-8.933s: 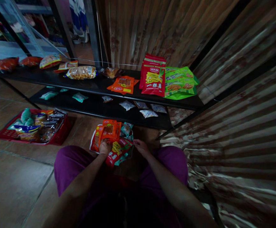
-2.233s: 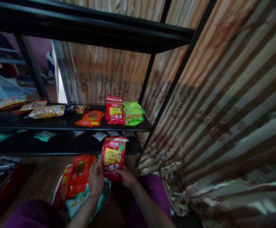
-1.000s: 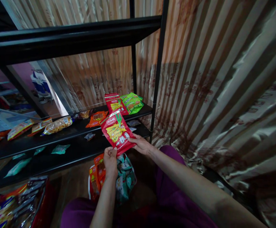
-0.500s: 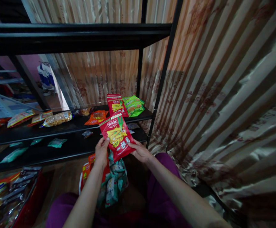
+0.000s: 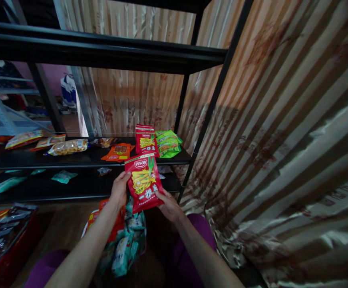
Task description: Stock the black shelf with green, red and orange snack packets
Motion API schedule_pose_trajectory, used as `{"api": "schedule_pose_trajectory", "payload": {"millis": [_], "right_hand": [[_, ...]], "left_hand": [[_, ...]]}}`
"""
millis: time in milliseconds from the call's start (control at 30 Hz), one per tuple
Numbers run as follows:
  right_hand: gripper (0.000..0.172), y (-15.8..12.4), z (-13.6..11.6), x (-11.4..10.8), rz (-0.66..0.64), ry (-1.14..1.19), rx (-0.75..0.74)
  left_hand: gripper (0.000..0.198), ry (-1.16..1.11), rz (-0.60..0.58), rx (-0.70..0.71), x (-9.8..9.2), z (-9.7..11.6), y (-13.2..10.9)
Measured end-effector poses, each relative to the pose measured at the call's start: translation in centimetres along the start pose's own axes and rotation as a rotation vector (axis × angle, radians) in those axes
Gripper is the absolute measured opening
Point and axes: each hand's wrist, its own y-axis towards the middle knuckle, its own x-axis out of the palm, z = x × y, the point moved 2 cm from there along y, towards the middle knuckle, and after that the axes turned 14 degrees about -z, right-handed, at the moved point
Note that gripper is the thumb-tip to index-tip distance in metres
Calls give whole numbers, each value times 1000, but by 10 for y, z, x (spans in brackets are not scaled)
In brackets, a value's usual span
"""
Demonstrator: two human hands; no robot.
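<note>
A red snack bag [image 5: 144,184] with yellow sticks and a green onion printed on it is held between my two hands, front side up. My left hand [image 5: 121,187] grips its left edge; my right hand [image 5: 168,206] pinches its lower right edge. Just behind it, on the shelf [image 5: 80,158], stand matching red bags [image 5: 146,140]. Green snack bags [image 5: 168,145] lean beside them on the right, and an orange packet [image 5: 118,152] lies to the left. Below my hands is a container with teal packets [image 5: 126,246] and orange packets [image 5: 118,224].
A clear bag of snacks [image 5: 68,147] and other packets lie along the shelf's left part. Teal packets [image 5: 64,176] rest on the lower shelf. A red crate [image 5: 12,248] of packaged snacks stands at lower left. A black post [image 5: 212,104] and a striped curtain [image 5: 281,140] bound the right.
The view has shifted, so the shelf and curtain sit a little lower. Both hands still hold the red bag, now a bit more upright and overlapping the matching bags' lower edge.
</note>
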Motion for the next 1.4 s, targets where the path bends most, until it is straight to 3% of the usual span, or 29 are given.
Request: {"api": "schedule_pose_trajectory", "payload": {"millis": [233,467,633,867,967,1100,1233,1400], "right_hand": [[43,-11,-8,-9,47,18,4],[44,-15,-2,-6,58,3,0],[43,-14,0,5,103,69,-11],[38,-8,5,18,155,158,-55],[36,-5,7,21,160,175,-70],[38,-5,9,27,146,164,-73],[41,-6,9,29,115,109,-69],[43,3,-3,26,84,5,-15]], "left_hand": [[32,-33,-94,1,15,2,14],[24,-26,18,11,14,0,20],[34,-30,-15,23,11,3,20],[43,29,-112,-60,-1,-1,-3],[42,38,-129,-110,-10,-12,-18],[48,-6,-249,-201,-14,-31,-39],[52,-26,-192,-208,-15,-41,-49],[52,-19,-175,-192,-17,-35,-50]]}}
